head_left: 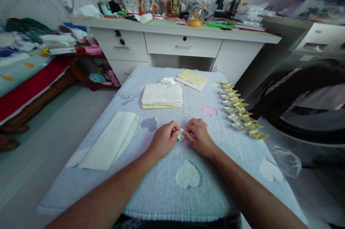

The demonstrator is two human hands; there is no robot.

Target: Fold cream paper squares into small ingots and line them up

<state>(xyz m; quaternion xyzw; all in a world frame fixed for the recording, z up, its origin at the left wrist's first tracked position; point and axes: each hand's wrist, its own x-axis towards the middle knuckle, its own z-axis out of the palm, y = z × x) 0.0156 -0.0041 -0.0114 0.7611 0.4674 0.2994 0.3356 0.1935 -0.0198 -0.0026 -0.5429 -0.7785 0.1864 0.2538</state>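
Note:
Between my two hands is a small folded piece of white paper (181, 135), held low over the cloth-covered table. My left hand (165, 138) pinches its left side with thumb and fingers. From the other side my right hand (198, 135) grips it, fingers curled and thumb against the paper. Much of the paper is hidden behind my fingers. Beyond my hands lies a stack of white and yellow paper sheets (162, 94). Rows of small folded paper boats (237, 105), whitish and yellow, stand along the table's right side.
A folded pale sheet (109, 141) lies at the left. Creased yellow paper (192, 77) and a crumpled white tissue (167, 81) are at the back. The table wears a blue heart-patterned cloth (161, 189). Behind stands a cluttered white desk (185, 46); a washing machine (320, 47) is at the right.

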